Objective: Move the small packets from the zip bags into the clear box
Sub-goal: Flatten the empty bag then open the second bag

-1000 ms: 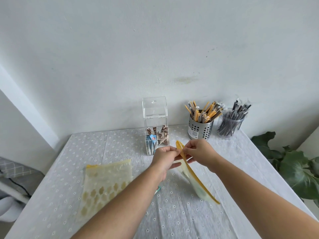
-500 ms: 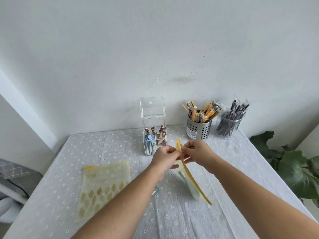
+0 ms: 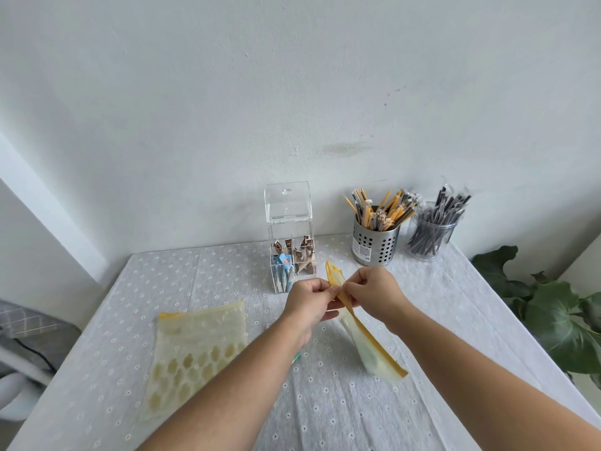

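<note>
Both hands pinch the yellow top strip of a see-through zip bag [image 3: 366, 340] held edge-on above the table, its lower end resting near the cloth. My left hand [image 3: 310, 302] grips one side of the strip and my right hand [image 3: 374, 294] the other. Just behind them stands the tall clear box [image 3: 289, 209] with its lid tilted up, holding brown and blue small packets [image 3: 294, 258] in its lower part. A second zip bag [image 3: 198, 349] with a yellow pattern lies flat at the left. A green packet tip [image 3: 296, 357] peeks from under my left forearm.
A perforated metal cup [image 3: 375, 244] of wrapped orange sticks and a clear jar [image 3: 429, 237] of dark sticks stand at the back right by the wall. Green plant leaves [image 3: 559, 317] hang beyond the right table edge. A dotted cloth [image 3: 201, 271] covers the table.
The held bag's lower end has swung a little inward toward me. Both hands stay in nearly the same place on the strip.
</note>
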Available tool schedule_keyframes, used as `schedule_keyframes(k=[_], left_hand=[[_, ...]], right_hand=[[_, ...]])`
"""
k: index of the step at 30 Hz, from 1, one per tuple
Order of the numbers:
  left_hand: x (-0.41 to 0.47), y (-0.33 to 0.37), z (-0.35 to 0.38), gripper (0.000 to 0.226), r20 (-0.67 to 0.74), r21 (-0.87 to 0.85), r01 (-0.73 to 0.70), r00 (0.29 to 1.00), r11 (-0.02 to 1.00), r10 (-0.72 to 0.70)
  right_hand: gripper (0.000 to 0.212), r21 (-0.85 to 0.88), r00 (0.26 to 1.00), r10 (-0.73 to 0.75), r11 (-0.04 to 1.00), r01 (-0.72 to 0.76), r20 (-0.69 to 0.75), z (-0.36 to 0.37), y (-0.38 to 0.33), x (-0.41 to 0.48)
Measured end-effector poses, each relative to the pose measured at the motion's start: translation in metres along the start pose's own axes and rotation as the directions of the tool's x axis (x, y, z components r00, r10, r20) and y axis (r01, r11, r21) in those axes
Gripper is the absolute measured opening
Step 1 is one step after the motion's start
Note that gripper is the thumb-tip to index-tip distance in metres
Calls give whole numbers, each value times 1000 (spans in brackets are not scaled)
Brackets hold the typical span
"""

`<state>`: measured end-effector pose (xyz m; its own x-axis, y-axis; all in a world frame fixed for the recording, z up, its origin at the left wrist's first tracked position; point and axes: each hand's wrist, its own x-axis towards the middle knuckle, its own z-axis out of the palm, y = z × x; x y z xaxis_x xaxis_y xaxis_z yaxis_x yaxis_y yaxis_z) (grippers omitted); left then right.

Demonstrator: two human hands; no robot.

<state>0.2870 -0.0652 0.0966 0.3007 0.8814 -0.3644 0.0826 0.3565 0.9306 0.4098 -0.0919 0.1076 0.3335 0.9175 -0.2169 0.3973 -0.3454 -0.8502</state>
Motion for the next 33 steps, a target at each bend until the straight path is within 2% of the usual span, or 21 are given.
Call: schedule_keyframes(k=[3, 6, 8, 11, 14, 16, 18, 20, 23, 26, 30, 33], left_hand=[[3, 2, 1, 25, -16, -35, 8, 1000, 999, -8], [5, 5, -6, 22, 19, -84, 25, 1000, 996, -24], [4, 5, -10, 22, 21, -41, 23, 1000, 999, -22], [5, 7, -11, 19, 4, -9, 10, 1000, 1000, -10], [7, 11, -10, 16, -22, 57, -22, 999, 998, 23], [8, 12, -10, 13, -48, 152, -42, 998, 987, 50], [5, 12, -9, 10, -54, 276, -49, 996, 960, 67], [0, 10, -6, 16, -31, 385, -35, 998, 922, 51], [-4, 7, -1, 20, 12, 438, -19, 1000, 899, 16], [-1, 6, -4, 22, 10, 456, -40, 999, 889, 40], [8, 14, -23, 15, -55, 470, -39, 996, 882, 73], [14, 22, -46, 20, -84, 577, -42, 990, 816, 111]], right_hand=[[20, 50, 998, 48, 998, -46, -37, 2, 1, 4], [25, 296, 985, 169, 943, -151, -34, -15, 7, 12], [22, 314, 993, 112, 943, -113, 20, -23, 9, 13], [13, 87, 997, 7, 996, -13, 72, -18, 9, 9], [19, -219, 981, 34, 976, 9, 192, -10, 5, 5], [25, -226, 971, 53, 974, 2, 235, -8, 3, 4], [29, -181, 982, 28, 983, 7, 188, -7, 3, 4], [31, -141, 992, -8, 990, 26, 127, -8, 4, 6], [31, -128, 997, -34, 991, 43, 76, -7, 6, 8], [29, -138, 998, -47, 989, 51, 34, -7, 7, 11], [30, -332, 997, -70, 942, 56, -32, -27, 7, 24], [32, -461, 996, -57, 887, 19, -68, -49, 13, 33]])
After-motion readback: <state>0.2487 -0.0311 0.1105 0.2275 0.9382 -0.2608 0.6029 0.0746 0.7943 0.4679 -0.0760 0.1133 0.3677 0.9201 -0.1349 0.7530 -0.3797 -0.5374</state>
